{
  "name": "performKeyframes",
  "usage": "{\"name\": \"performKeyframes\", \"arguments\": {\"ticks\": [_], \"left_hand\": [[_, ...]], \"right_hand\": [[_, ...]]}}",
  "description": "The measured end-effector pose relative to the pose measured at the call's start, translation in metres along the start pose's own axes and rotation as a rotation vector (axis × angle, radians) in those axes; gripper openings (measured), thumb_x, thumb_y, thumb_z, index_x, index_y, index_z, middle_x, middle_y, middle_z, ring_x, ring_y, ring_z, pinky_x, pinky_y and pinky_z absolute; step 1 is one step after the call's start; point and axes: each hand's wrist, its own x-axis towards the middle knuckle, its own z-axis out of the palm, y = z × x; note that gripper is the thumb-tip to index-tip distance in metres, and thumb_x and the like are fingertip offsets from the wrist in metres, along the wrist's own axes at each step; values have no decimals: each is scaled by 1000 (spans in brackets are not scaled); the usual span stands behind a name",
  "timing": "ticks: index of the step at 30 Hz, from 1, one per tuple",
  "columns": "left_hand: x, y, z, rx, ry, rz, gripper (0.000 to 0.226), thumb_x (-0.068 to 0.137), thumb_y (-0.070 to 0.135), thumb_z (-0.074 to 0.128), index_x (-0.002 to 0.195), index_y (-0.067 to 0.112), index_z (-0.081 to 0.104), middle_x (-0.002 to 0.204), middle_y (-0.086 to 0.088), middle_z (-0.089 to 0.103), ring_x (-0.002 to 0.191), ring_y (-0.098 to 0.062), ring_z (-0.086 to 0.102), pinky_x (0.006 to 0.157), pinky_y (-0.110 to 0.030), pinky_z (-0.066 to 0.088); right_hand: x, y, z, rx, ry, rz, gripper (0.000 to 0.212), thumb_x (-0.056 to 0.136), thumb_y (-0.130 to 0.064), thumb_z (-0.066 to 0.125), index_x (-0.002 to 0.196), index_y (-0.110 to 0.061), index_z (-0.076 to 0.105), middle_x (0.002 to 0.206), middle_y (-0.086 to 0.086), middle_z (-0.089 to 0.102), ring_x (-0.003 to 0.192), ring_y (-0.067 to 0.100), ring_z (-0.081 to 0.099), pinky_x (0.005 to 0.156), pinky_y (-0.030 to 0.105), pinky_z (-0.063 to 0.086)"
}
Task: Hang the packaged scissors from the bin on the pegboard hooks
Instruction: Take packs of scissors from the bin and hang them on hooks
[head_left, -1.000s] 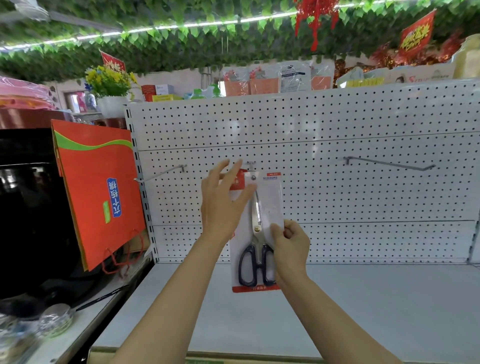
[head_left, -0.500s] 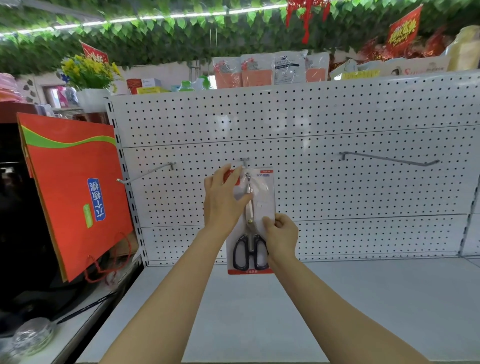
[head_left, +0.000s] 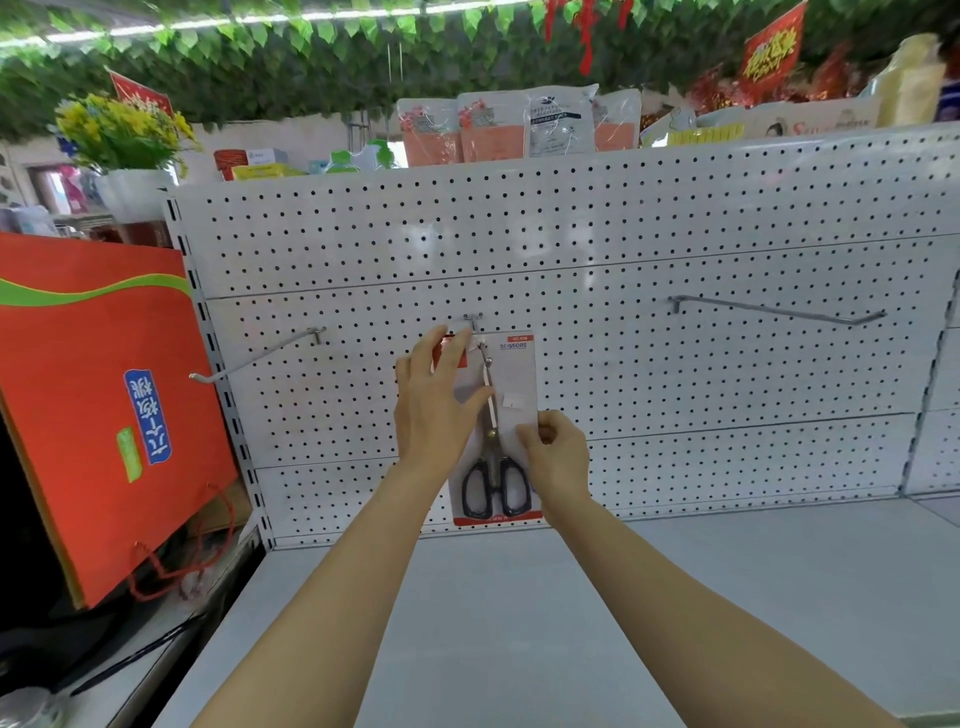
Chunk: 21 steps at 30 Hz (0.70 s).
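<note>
Head view: the left hand (head_left: 435, 402) lies against the upper left of the scissors package (head_left: 511, 415), its fingers long and nearly straight over the red top corner of the card and its thumb stretched across the clear front toward the blades, so it braces the pack more than it clasps it. The right hand (head_left: 558, 452) has its fingers curled in, pinching the right edge of the package about halfway down, just above the black handles. The package hangs upright against the white pegboard (head_left: 675, 374), its top edge at the middle hook (head_left: 474, 322); the hook's tip shows just below the top of the card, but whether the wire passes through the hang hole cannot be told. The red bottom strip of the card ends just above the grey shelf (head_left: 623, 597). Two more hooks stick out of the board, a left hook (head_left: 260, 358) and a long right hook (head_left: 779, 313), both well apart from the package. An orange paper bag (head_left: 98, 405) stands to the left of the board, and packets (head_left: 498, 127) sit along its top under green leaf garlands (head_left: 311, 47).
</note>
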Motion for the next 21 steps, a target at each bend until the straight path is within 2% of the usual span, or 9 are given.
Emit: {"name": "performKeyframes", "arguments": {"ticks": [3,6,10,12,14,16,18,21], "left_hand": [[-2,-1,-1,12,-7,5,72,81,32,77,145,34,44,151,9,34,124,-15,33,80,-36,55],[-5,0,-6,33,-38,3,79,81,35,77,149,36,36,157,8,26,131,-19,31,82,-38,55],[-10,-1,-14,48,-87,2,97,77,42,79,154,38,20,161,10,16,137,-21,29,82,-36,53],[-14,-2,-19,75,-112,5,104,76,46,79,156,35,13,163,10,12,139,-20,27,91,-38,50],[-19,-3,-23,105,-130,3,108,76,50,77,157,30,9,164,7,7,143,-22,21,108,-40,39],[-25,-3,-29,120,-143,-8,110,76,53,76,157,27,7,165,4,4,147,-23,13,117,-42,23],[-31,0,-35,139,-125,3,110,75,54,76,157,24,10,165,2,7,148,-23,12,118,-42,18],[-43,9,-41,177,-23,42,103,75,54,75,155,19,21,159,-5,24,144,-27,23,116,-42,21]], "right_hand": [[-1,3,-4,-51,-1,-65,8,89,-12,58,86,-11,64,78,0,65,72,16,58,65,28,49],[-3,3,-8,-74,8,-111,7,90,-14,60,92,-14,67,84,-4,68,80,14,63,74,31,54],[-7,1,-21,-191,33,-197,24,88,-19,63,112,-20,66,108,-7,67,99,9,61,89,35,51],[-10,-2,-33,-307,49,-251,38,90,-23,64,127,-20,59,124,-6,61,111,10,56,95,33,47],[-15,-6,-48,-425,71,-326,45,91,-27,64,134,-20,53,133,-5,56,120,13,52,98,33,44],[-21,-11,-65,-511,90,-399,50,90,-28,65,136,-19,51,136,-3,54,125,16,50,103,37,41],[-27,-15,-82,-580,97,-474,52,89,-28,67,137,-17,51,137,0,55,125,19,50,106,39,38],[-36,-19,-108,-676,117,-569,53,87,-28,69,135,-15,52,135,4,57,122,23,52,105,39,35]]}}
